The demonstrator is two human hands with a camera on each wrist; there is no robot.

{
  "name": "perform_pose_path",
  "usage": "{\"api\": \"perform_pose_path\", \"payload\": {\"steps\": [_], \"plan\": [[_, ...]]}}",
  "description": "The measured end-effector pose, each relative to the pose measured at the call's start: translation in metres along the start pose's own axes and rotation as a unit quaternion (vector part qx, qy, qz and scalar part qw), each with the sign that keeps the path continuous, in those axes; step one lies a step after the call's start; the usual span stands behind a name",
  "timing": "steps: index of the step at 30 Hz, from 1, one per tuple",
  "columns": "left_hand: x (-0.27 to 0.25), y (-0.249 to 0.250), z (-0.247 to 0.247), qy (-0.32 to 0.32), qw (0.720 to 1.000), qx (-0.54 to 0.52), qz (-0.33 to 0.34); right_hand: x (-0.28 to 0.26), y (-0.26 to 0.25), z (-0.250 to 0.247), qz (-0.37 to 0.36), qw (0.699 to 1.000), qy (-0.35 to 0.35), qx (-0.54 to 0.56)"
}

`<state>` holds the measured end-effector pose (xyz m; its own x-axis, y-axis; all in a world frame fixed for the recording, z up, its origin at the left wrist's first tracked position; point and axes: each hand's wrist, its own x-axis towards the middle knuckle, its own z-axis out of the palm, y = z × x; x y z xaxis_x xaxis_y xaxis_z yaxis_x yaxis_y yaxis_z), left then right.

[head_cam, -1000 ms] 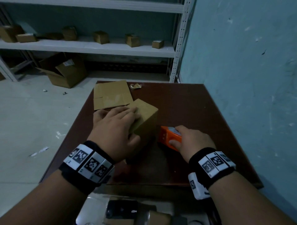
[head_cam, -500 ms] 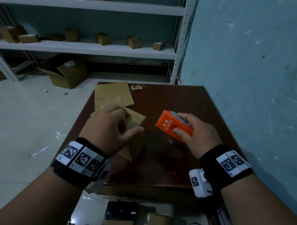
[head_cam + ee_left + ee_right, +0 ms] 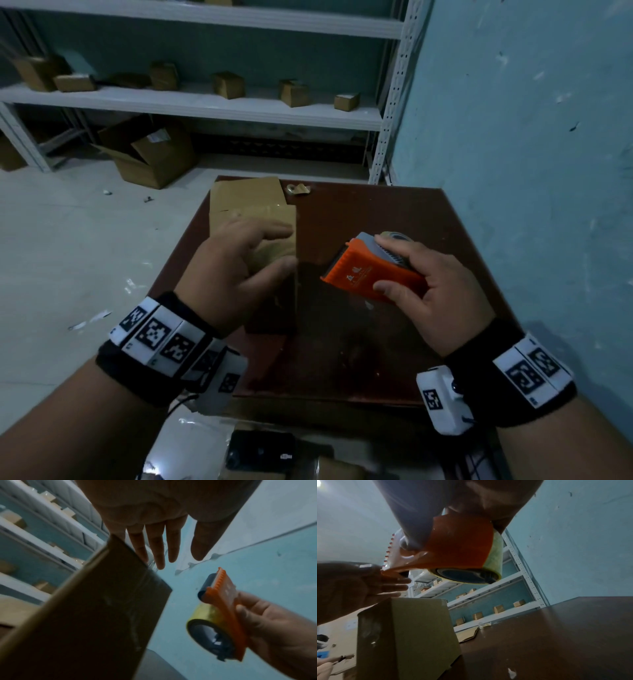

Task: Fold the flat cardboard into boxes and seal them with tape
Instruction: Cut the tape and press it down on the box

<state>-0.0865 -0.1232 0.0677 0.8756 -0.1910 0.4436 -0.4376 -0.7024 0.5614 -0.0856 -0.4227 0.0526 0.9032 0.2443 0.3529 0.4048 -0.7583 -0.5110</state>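
- Nearest the viewer, above the front half of the dark brown wooden table (image 3: 394, 222): the right hand (image 3: 431, 291) grips an orange plastic tape dispenser (image 3: 373, 274), fingers curled over its top and thumb against its side. The roll of clear yellowish tape (image 3: 205, 615) hangs beneath it, and the toothed cutting edge points toward the box.
- Just left of the dispenser: the left hand (image 3: 236, 270) lies on top of the small brown folded cardboard box (image 3: 274, 240). Its fingers are straight and relaxed in the left wrist view; whether the thumb presses the near face cannot be told.
- The box stands upright on the table, glossy tape visible on a side face; dispenser and box are apart.
- Step, as judged: between tape passes, the box being turned to present another seam. The next move calls for steadying the box and bringing the dispenser's edge onto that seam.
- Farther back: flat brown cardboard sheets (image 3: 246, 198) lie at the far left of the table.
- Against one second earlier: the dispenser sat low on the table touching the box; it is now raised and clear, and the box stands turned.
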Motion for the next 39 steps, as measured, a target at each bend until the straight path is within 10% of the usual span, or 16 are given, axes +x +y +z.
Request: {"api": "perform_pose_path", "payload": {"steps": [26, 39], "plan": [[-0.049, 0.002, -0.004, 0.056, 0.997, 0.040, -0.024, 0.005, -0.046, 0.012, -0.093, 0.991, -0.097, -0.019], [-0.055, -0.046, -0.020, 0.108, 0.987, 0.032, -0.112, 0.015, -0.046, 0.004, -0.087, 0.990, 0.001, -0.108]]}}
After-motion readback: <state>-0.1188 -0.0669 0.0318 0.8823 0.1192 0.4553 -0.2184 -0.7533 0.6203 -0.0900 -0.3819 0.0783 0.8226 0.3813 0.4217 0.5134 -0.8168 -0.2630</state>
